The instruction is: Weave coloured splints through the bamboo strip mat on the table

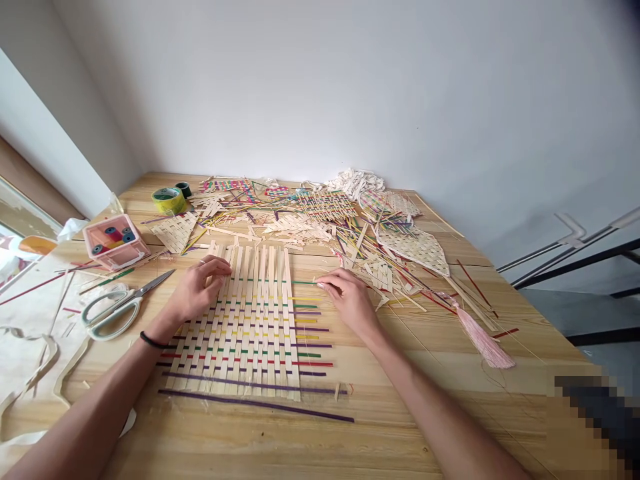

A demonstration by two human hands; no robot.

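Note:
A woven mat (240,333) of pale upright strips crossed by thin purple, yellow, green and red strips lies flat on the table. Near its top right, my right hand (347,293) pinches the end of a green strip (303,283) that runs through the upper part of the mat. My left hand (203,287) rests at the mat's upper left edge with fingers curled together; whatever is between its fingertips is hidden. Clear tape covers the mat's lower edge, where a long purple strip (260,404) lies.
Scissors (115,310) and a pink box of thread spools (116,243) are at left. Tape rolls (169,200), loose strips (295,228) and woven pieces spread across the back. A woven fan (413,248) with a pink tassel (485,339) lies at right on the wooden table (400,433).

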